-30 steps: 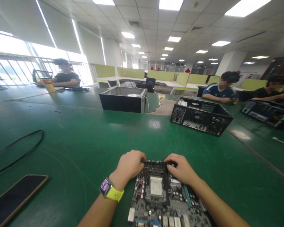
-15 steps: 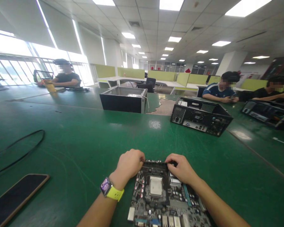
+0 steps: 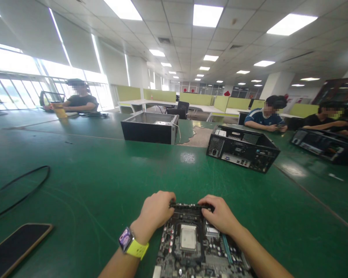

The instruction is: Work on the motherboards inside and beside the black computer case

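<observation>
A motherboard with a silver processor in its socket lies on the green table right in front of me. My left hand, with a yellow-strapped watch on the wrist, curls over the far left corner of the board. My right hand curls over the far right corner. The fingertips of both press on a long dark strip along the board's far edge. Both hands have closed fingers.
A dark phone lies at the near left, with a black cable beyond it. Two open computer cases stand further back, and a third case at the right. Three people sit at the table's far side.
The camera has tilted up a little, so everything sits lower in view. My hands stay on the far edge of the board with hardly any movement.
</observation>
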`<state>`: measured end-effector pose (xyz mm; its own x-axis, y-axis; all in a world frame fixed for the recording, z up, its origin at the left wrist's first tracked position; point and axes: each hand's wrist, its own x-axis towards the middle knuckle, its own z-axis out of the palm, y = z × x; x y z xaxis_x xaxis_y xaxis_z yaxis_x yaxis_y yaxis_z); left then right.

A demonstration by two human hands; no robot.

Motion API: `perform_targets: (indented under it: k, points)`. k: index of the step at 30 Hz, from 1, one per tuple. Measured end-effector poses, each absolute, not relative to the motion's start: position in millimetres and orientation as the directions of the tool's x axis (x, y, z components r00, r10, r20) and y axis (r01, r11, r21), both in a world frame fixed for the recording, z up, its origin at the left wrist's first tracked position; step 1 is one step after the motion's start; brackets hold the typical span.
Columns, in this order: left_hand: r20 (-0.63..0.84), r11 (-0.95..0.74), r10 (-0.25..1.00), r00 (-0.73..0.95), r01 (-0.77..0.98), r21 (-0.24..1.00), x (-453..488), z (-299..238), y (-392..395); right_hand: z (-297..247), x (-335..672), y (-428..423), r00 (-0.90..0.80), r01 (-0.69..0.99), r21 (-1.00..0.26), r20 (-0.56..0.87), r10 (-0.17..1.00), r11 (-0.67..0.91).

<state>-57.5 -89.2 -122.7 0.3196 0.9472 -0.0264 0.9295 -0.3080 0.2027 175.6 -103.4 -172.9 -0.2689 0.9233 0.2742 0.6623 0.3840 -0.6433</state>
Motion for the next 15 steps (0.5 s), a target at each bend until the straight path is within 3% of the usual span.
perform_targets:
  k: [4,8,11,15]
  points:
    - [0.03,-0.363,0.931,0.363,0.915,0.178,-45,-106,-105,-172,175,-104,-0.258,0.653,-0.655,0.279,0.925,0.38]
    - [0.011,-0.546,0.831,0.556,0.813,0.203,-4,-100,-143,-173,178,-101,-0.137,0.582,-0.741,0.317,0.938,0.335]
    - [-0.101,-0.639,0.712,0.695,0.701,0.317,38,-131,-171,-173,187,-95,0.08,0.442,-0.855,0.338,0.938,0.27]
    - [-0.086,-0.588,0.717,0.691,0.667,0.457,71,-202,-191,-173,199,-89,0.281,0.308,-0.925,0.313,0.907,0.223]
